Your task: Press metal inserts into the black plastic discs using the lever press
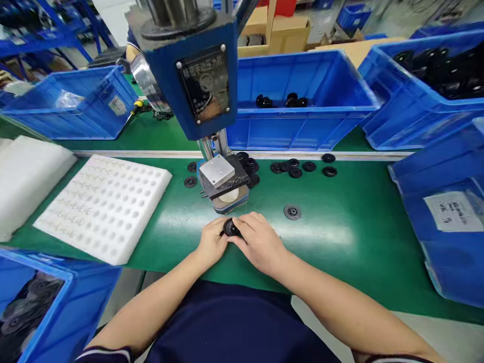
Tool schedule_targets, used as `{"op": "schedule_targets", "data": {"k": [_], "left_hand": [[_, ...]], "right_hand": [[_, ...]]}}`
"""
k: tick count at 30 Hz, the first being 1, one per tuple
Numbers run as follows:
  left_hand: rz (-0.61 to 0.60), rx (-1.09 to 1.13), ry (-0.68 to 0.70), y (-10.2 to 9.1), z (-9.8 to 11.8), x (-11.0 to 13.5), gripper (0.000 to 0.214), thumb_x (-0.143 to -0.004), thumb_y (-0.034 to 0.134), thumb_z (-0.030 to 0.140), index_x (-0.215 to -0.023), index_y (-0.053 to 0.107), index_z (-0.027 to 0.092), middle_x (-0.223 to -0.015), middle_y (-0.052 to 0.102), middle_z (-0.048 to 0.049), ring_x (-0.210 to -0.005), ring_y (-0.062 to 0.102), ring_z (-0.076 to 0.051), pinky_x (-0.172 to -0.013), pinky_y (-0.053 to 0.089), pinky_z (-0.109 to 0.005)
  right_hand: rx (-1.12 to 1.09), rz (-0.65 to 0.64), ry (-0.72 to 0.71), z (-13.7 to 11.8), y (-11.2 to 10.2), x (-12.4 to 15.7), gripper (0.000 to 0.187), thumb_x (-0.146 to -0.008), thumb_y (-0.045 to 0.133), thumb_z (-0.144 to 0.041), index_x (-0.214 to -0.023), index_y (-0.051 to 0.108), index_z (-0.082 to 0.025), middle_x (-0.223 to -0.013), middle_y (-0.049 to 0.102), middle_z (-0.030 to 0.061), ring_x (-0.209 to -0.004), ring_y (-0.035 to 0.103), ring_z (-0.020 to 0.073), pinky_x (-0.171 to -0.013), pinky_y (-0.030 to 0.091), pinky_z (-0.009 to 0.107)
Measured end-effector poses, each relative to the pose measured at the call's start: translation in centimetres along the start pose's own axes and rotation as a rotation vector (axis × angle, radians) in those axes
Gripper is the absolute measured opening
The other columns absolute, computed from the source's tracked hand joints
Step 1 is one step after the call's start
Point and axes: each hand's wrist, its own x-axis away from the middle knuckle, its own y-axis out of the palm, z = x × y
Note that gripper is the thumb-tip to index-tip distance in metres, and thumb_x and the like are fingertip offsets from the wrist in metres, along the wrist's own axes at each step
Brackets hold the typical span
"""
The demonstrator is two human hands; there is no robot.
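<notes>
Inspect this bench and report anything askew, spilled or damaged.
Nothing looks spilled or damaged. One mild oddity: a single dark disc lies alone on the green tabletop, ahead and to the right of the right hand, apart from the round black parts scattered farther back. It may simply be set aside.

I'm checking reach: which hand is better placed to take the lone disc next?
Probably the right hand: it is nearer the lone disc than the left hand, though both are on the black part.
</notes>
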Motion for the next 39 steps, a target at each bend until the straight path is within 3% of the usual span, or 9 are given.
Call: {"op": "schedule_targets", "data": {"k": [7, 12, 18, 26, 39], "left_hand": [[0.009, -0.033, -0.104, 0.1, 0.6, -0.2, 0.013, -0.088, 0.061, 0.026, -0.094, 0.068, 0.017, -0.082, 0.072, -0.0057, -0.073, 0.066, -0.019, -0.069, 0.053, -0.030], [-0.007, -0.038, -0.069, 0.0, 0.8, -0.3, 0.015, -0.089, 0.063, 0.028, -0.080, 0.065, 0.017, -0.068, 0.062, -0.0015, -0.061, 0.056, -0.015, -0.059, 0.046, -0.026], [-0.010, 0.054, 0.049, -0.1, 0.5, -0.3, 0.018, -0.093, 0.059, 0.030, -0.096, 0.070, 0.017, -0.090, 0.072, -0.0096, -0.083, 0.068, -0.021, -0.075, 0.056, -0.035], [-0.036, 0.084, 0.035, -0.4, 0.1, -0.1, 0.028, -0.093, 0.060, 0.042, -0.102, 0.073, 0.018, -0.097, 0.075, -0.0117, -0.089, 0.071, -0.023, -0.080, 0.059, -0.038], [-0.015, 0.042, 0.089, -0.4, 0.4, -0.1, 0.021, -0.096, 0.056, 0.031, -0.101, 0.071, 0.019, -0.093, 0.076, -0.0095, -0.085, 0.073, -0.021, -0.076, 0.060, -0.035]], "right_hand": [[-0.188, 0.104, 0.065, 1.3, 0.0, -0.3, 0.032, -0.093, 0.062, -0.039, -0.115, 0.064, -0.015, -0.095, 0.068, 0.0105, -0.086, 0.062, 0.0226, -0.077, 0.056, 0.041], [-0.319, 0.075, 0.116, 2.2, -0.6, -0.3, 0.029, -0.090, 0.067, -0.036, -0.111, 0.064, -0.017, -0.095, 0.068, 0.0085, -0.089, 0.063, 0.0206, -0.080, 0.056, 0.037], [-0.210, -0.009, 0.024, 0.9, -0.6, -0.1, 0.026, -0.091, 0.066, -0.036, -0.106, 0.064, -0.015, -0.093, 0.067, 0.0102, -0.085, 0.058, 0.0214, -0.077, 0.052, 0.040], [-0.030, -0.043, 0.020, -0.4, -0.6, -0.1, 0.023, -0.092, 0.064, -0.037, -0.094, 0.063, -0.013, -0.087, 0.065, 0.0095, -0.080, 0.053, 0.0214, -0.071, 0.044, 0.037], [-0.075, 0.139, 0.058, -1.1, 0.5, 0.2, 0.022, -0.094, 0.061, -0.034, -0.097, 0.060, -0.012, -0.085, 0.066, 0.0093, -0.077, 0.056, 0.0211, -0.069, 0.046, 0.036]]}}
